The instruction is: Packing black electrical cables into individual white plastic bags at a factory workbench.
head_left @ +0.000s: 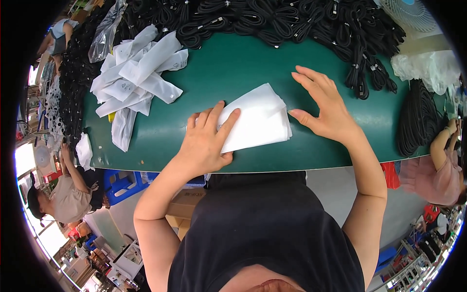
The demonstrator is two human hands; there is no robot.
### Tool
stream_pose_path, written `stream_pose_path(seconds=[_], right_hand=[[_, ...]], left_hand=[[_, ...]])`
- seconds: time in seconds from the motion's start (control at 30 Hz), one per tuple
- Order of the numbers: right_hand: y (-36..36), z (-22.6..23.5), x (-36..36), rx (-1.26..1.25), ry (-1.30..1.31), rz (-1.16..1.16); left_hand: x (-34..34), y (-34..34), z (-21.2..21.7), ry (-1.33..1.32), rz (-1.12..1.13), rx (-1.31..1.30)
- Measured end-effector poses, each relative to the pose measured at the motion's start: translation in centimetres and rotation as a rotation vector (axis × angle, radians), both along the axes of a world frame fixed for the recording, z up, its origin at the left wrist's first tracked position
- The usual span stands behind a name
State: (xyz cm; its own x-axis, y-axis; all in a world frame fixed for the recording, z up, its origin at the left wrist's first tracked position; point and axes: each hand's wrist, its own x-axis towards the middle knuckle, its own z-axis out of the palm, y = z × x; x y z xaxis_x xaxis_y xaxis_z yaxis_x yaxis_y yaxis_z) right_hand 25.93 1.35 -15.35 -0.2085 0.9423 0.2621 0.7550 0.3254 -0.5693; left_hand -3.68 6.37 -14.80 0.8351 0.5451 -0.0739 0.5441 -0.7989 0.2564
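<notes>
White stack of flat bags point(260, 119) sits near the front edge of the green table point(228, 68), roughly centre. L hand point(206, 141) lies flat on the stack's left end, fingers spread over it, pressing not gripping; part of the stack is hidden under the palm (can't tell how many bags are in it). R hand point(323, 104) is open, fingers splayed, holding nothing; thumb tip is just beside the stack's right edge, contact unclear, other fingers above the table.

Loose pile of white pouches point(138, 78) lies back left, well apart from the hands. Black coiled cables point(272, 19) run along the far edge and down the right side, partly cut off by the frame rim. Clear plastic bag point(104, 31) at back left; fan point(411, 12) at top right, mostly cropped. Other people at both sides, blurred by lens bend.
</notes>
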Motion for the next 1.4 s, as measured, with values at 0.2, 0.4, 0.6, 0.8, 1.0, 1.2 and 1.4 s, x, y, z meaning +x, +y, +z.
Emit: stream_pose_path(seconds=[0.2,0.4,0.6,0.8,1.0,1.2,1.4], right_hand=[[0.0,-0.3,0.0,-0.024,0.013,-0.012],[-0.9,0.2,0.0,0.099,0.009,0.03],[-1.9,0.3,-1.3,0.196,0.004,0.12],[-3.4,0.0,-3.9,0.141,-0.156,0.183],[-3.2,-1.8,-10.8,0.277,-0.456,0.209],[-0.5,-2.4,-12.7,0.378,-0.474,0.191],[-1.4,-2.4,-11.5,0.319,-0.378,0.201]], left_hand=[[0.3,-0.2,0.4,0.024,-0.027,0.05],[0.6,-0.4,-0.2,0.031,-0.082,0.055],[0.6,-0.2,-0.3,0.0,-0.111,0.098],[0.3,-0.3,-1.4,0.019,-0.14,0.236],[0.5,0.0,-1.5,-0.044,-0.138,0.216],[-0.1,0.4,-1.6,-0.041,-0.153,0.15],[0.1,0.1,-1.6,-0.066,-0.148,0.211]])
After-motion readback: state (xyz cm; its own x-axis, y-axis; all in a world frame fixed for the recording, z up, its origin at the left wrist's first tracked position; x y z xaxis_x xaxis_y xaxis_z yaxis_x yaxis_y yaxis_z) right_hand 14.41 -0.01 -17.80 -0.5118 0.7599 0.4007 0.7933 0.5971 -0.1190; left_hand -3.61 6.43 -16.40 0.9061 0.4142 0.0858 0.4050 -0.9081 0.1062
